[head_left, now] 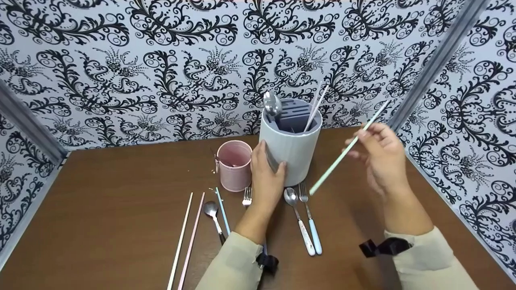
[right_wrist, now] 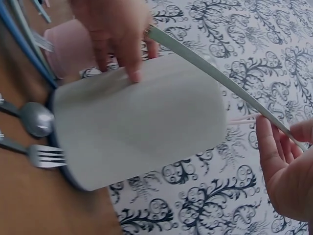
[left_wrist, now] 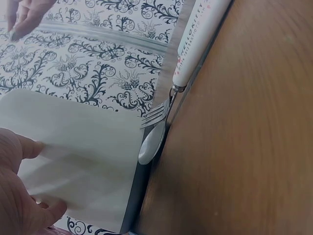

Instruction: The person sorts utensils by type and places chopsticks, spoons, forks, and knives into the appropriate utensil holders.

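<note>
My right hand (head_left: 385,157) pinches a pale green chopstick (head_left: 338,160) in the air, right of a white utensil holder (head_left: 296,151). The chopstick slants, its lower end toward the table. My left hand (head_left: 266,181) rests against the holder's front left side, thumb and fingers spread over its wall. In the left wrist view, the left fingertips (left_wrist: 33,149) lie on the smooth wall. The holder has a slotted grey insert; a spoon (head_left: 272,104) and two pale pink chopsticks (head_left: 316,106) stick up from it.
A pink cup (head_left: 235,173) stands left of the holder. In front lie a white-handled spoon (head_left: 302,229), a blue-handled fork (head_left: 314,237), a black-handled spoon (head_left: 211,210), a blue chopstick (head_left: 222,211), a pink chopstick (head_left: 192,237) and a cream chopstick (head_left: 180,241). Patterned walls border the table.
</note>
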Motion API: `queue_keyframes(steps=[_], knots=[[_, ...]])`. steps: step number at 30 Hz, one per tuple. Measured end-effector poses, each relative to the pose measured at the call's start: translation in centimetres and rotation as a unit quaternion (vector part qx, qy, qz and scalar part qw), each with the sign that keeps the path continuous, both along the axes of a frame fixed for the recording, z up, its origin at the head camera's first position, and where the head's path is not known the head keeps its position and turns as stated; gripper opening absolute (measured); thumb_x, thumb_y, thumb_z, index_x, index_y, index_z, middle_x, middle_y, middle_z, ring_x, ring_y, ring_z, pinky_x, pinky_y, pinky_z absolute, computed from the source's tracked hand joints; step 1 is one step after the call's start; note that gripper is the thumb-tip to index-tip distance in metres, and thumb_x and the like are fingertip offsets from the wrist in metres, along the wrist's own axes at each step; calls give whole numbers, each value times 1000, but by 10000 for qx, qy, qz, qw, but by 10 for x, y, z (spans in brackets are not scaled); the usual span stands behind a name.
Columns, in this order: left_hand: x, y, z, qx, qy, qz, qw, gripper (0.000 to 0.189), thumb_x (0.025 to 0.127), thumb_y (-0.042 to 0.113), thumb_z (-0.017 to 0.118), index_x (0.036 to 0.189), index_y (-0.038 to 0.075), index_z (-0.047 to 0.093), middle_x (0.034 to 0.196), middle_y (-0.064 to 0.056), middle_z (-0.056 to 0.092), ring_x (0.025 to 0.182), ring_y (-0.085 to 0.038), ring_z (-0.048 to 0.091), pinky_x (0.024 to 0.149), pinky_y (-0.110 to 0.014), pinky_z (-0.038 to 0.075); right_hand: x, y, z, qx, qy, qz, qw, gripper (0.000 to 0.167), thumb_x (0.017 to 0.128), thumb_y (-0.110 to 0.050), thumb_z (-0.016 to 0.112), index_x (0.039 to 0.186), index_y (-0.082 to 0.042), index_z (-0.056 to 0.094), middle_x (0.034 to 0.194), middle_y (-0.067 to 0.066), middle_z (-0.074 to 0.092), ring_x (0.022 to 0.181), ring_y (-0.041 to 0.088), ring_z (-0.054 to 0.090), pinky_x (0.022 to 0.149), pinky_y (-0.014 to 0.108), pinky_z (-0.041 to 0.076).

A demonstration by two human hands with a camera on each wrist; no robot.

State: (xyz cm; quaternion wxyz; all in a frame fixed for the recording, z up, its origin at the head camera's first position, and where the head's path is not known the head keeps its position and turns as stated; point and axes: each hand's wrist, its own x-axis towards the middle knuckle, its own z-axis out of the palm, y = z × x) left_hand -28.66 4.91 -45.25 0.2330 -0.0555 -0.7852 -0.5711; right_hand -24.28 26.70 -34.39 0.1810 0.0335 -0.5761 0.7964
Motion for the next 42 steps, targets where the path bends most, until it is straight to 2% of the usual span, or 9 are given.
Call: queue_keyframes(steps=[3, 7, 14, 18, 25, 36, 42], knots=[[0, -1, 0, 1, -13, 2, 10000, 79, 87, 5, 78, 156, 0, 39, 155, -21, 45, 146, -37, 43, 126, -47, 35, -6, 2, 15, -612, 163, -55, 9980, 19, 99, -2, 65, 114, 4, 56, 101, 12, 64, 81, 22, 73, 68, 32, 65], [1, -2, 0, 11, -20, 16, 10000, 79, 87, 5, 78, 156, 0, 39, 155, -21, 45, 146, -37, 43, 126, -47, 35, -17, 3, 32, -1192, 240, -396, 9918, 18, 99, -3, 65, 114, 2, 56, 103, 12, 62, 84, 25, 72, 68, 32, 65], [1, -2, -2, 33, -12, 67, 10000, 79, 87, 5, 78, 156, 1, 40, 154, -21, 46, 145, -37, 44, 125, -47, 36, -37, -1, 47, -1559, 328, -1101, 9811, 20, 101, -6, 63, 117, -4, 52, 109, 12, 59, 93, 26, 70, 78, 36, 66], [1, -1, -2, -7, -16, 75, 10000, 78, 87, 5, 79, 155, 0, 41, 154, -21, 46, 145, -38, 43, 125, -47, 36, -47, -6, 48, -1335, 489, -1327, 9809, 21, 101, -5, 61, 119, -4, 50, 110, 12, 56, 95, 25, 69, 77, 35, 66], [1, -1, 0, -97, 14, 81, 9999, 78, 86, 6, 79, 155, -1, 41, 154, -23, 46, 145, -39, 43, 125, -48, 36, -60, -23, 39, -357, 778, -1627, 9830, 17, 101, -2, 59, 116, -5, 51, 107, 12, 58, 97, 26, 68, 79, 33, 65], [1, 0, 0, -52, -1, 65, 10000, 77, 87, 6, 79, 155, 0, 42, 155, -21, 45, 145, -39, 43, 125, -48, 37, -72, -40, 23, 311, 961, -1441, 9844, 17, 99, 1, 61, 113, -4, 53, 105, 13, 57, 95, 25, 67, 79, 31, 64], [1, 0, 1, -39, -90, 69, 9999, 77, 87, 6, 79, 155, 0, 42, 155, -21, 45, 146, -38, 43, 125, -47, 36, -74, -49, 15, 672, 878, -1313, 9852, 16, 100, 1, 62, 111, -6, 53, 104, 12, 56, 94, 23, 67, 78, 31, 64]])
